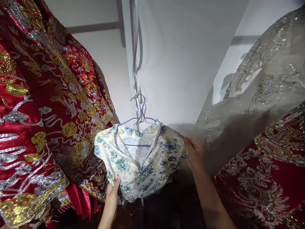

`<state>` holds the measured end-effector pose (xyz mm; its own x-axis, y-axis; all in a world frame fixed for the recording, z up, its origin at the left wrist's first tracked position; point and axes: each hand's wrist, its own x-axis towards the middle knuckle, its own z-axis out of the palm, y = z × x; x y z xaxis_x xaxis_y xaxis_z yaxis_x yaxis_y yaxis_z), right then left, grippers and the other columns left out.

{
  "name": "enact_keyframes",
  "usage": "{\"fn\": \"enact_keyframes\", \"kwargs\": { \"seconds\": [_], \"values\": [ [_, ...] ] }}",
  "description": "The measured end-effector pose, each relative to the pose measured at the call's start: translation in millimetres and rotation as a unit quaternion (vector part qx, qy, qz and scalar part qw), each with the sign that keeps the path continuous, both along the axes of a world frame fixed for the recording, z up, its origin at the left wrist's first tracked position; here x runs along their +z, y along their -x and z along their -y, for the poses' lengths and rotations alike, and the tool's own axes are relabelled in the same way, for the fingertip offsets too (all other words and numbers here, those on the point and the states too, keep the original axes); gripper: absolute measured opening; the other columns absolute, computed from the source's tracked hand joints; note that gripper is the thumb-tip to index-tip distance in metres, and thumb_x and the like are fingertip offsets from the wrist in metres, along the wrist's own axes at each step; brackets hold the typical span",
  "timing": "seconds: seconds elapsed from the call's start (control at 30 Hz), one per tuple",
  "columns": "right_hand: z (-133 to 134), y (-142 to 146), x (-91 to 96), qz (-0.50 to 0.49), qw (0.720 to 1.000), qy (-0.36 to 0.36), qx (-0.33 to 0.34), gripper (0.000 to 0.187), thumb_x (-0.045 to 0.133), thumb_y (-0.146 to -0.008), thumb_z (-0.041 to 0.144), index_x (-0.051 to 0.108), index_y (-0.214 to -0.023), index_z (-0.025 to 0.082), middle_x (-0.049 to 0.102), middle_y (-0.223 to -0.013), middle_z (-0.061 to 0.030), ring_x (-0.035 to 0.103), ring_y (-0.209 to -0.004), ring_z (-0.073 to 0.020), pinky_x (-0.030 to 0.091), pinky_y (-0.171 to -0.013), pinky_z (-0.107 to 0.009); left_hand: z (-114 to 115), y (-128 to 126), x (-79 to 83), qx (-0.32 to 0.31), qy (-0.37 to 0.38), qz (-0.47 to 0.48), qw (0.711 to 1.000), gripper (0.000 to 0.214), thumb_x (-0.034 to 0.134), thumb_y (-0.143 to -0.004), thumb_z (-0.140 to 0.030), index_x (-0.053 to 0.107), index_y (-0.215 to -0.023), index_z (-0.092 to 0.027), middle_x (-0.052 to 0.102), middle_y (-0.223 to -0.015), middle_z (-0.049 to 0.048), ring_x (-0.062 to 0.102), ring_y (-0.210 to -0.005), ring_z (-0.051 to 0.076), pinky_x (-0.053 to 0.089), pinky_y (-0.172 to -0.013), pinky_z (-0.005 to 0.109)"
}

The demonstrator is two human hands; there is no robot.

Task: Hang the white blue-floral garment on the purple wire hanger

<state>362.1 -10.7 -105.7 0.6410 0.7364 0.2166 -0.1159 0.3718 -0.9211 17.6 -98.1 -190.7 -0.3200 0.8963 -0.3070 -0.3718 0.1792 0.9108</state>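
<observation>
A white short-sleeved blouse (128,162) with blue, green and yellow flowers hangs on a thin purple wire hanger (143,116). Its V-shaped collar faces me, and the hanger's lower bar shows inside the neck. My left hand (113,190) grips the blouse's lower left side, thumb on the front and the other fingers hidden behind the cloth. At the opposite side, my right hand (194,152) pinches the end of the sleeve and holds it out to the right. The hanger's hook is beside a white cable against the wall.
A red jacket (71,82) with gold and silver embroidery hangs close on the left. To the right are a beaded pale sheer gown (269,70) and a red beaded garment (283,171). White cable (135,41) runs down the white wall (181,57).
</observation>
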Motion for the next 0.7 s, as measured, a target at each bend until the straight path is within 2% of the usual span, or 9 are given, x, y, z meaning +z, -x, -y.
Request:
{"fn": "enact_keyframes", "kwargs": {
  "seconds": [0.13, 0.2, 0.27, 0.33, 0.37, 0.43, 0.5, 0.63, 0.7],
  "values": [
    [3.6, 9.3, -20.6, -0.013, 0.995, -0.009, -0.097, 0.039, 0.082, -0.068, 0.046, 0.072, -0.094, 0.019, 0.073, -0.088, -0.0036, 0.066, -0.077, -0.0178, 0.053, -0.068, -0.029, 4.2, 2.3, -0.4, 0.017, 0.016, 0.002, 1.0, 0.058, 0.071, -0.081, -0.049, 0.058, -0.131, -0.025, 0.062, -0.139, 0.0095, 0.043, -0.142, 0.028, 0.032, -0.12, 0.043],
    [13.2, 24.4, -32.2, -0.005, 0.989, -0.006, -0.148, 0.037, 0.075, -0.075, 0.047, 0.068, -0.099, 0.02, 0.071, -0.086, -0.0028, 0.06, -0.066, -0.0151, 0.047, -0.057, -0.027, 7.9, 3.2, 0.7, -0.003, 0.029, -0.005, 1.0, 0.057, 0.071, -0.081, -0.05, 0.059, -0.131, -0.024, 0.06, -0.141, 0.0096, 0.042, -0.143, 0.029, 0.031, -0.12, 0.044],
    [26.6, 50.1, -44.0, 0.02, 0.989, 0.0, -0.148, 0.031, 0.069, -0.081, 0.047, 0.064, -0.098, 0.022, 0.068, -0.085, -0.0015, 0.057, -0.063, -0.0141, 0.043, -0.054, -0.026, 11.4, 1.3, 2.4, -0.027, 0.037, -0.015, 0.999, 0.057, 0.07, -0.081, -0.052, 0.061, -0.129, -0.024, 0.058, -0.144, 0.0095, 0.039, -0.145, 0.03, 0.027, -0.122, 0.045],
    [40.8, 83.6, -54.4, 0.053, 0.997, 0.026, -0.038, 0.025, 0.066, -0.085, 0.048, 0.062, -0.09, 0.023, 0.063, -0.076, 0.0004, 0.053, -0.06, -0.014, 0.041, -0.053, -0.026, 14.2, -4.3, 5.0, -0.034, 0.037, -0.027, 0.998, 0.055, 0.07, -0.081, -0.054, 0.063, -0.128, -0.026, 0.057, -0.145, 0.0084, 0.035, -0.147, 0.03, 0.024, -0.123, 0.044],
    [47.0, 100.9, -58.7, 0.07, 0.993, 0.053, 0.079, 0.028, 0.062, -0.087, 0.051, 0.061, -0.085, 0.023, 0.06, -0.069, 0.0011, 0.05, -0.055, -0.014, 0.038, -0.05, -0.026, 15.4, -8.2, 6.6, -0.035, 0.03, -0.026, 0.999, 0.055, 0.071, -0.08, -0.054, 0.064, -0.127, -0.027, 0.057, -0.145, 0.0077, 0.033, -0.148, 0.029, 0.022, -0.124, 0.043],
    [56.1, 131.5, -64.8, 0.085, 0.937, 0.111, 0.321, 0.038, 0.055, -0.091, 0.059, 0.059, -0.08, 0.023, 0.057, -0.061, 0.0013, 0.045, -0.049, -0.0137, 0.033, -0.047, -0.027, 18.1, -16.0, 10.2, -0.035, 0.017, -0.009, 0.999, 0.054, 0.072, -0.079, -0.053, 0.065, -0.127, -0.028, 0.056, -0.145, 0.0064, 0.032, -0.148, 0.029, 0.021, -0.125, 0.043],
    [60.6, 151.9, -67.3, 0.089, 0.872, 0.143, 0.459, 0.043, 0.053, -0.09, 0.064, 0.058, -0.082, 0.022, 0.056, -0.058, 0.0021, 0.042, -0.046, -0.0125, 0.03, -0.047, -0.027, 21.4, -21.7, 14.1, -0.052, 0.009, 0.021, 0.998, 0.056, 0.073, -0.079, -0.054, 0.064, -0.127, -0.029, 0.056, -0.146, 0.0058, 0.033, -0.148, 0.028, 0.02, -0.125, 0.043],
    [60.9, 159.9, -64.2, 0.077, 0.853, 0.141, 0.497, 0.043, 0.059, -0.086, 0.063, 0.058, -0.078, 0.021, 0.049, -0.054, 0.0043, 0.038, -0.047, -0.0105, 0.026, -0.049, -0.025, 26.8, -22.7, 20.1, -0.116, -0.006, 0.086, 0.99, 0.056, 0.071, -0.081, -0.054, 0.062, -0.129, -0.027, 0.058, -0.144, 0.0067, 0.036, -0.146, 0.026, 0.028, -0.122, 0.039],
    [60.5, 154.0, -61.8, 0.065, 0.852, 0.142, 0.5, 0.041, 0.06, -0.087, 0.057, 0.06, -0.073, 0.019, 0.048, -0.054, 0.003, 0.038, -0.048, -0.0104, 0.024, -0.049, -0.026, 26.1, -19.5, 20.2, -0.104, -0.011, 0.094, 0.99, 0.054, 0.069, -0.084, -0.053, 0.06, -0.129, -0.026, 0.059, -0.142, 0.0083, 0.041, -0.144, 0.025, 0.031, -0.121, 0.038]
  ]
}}
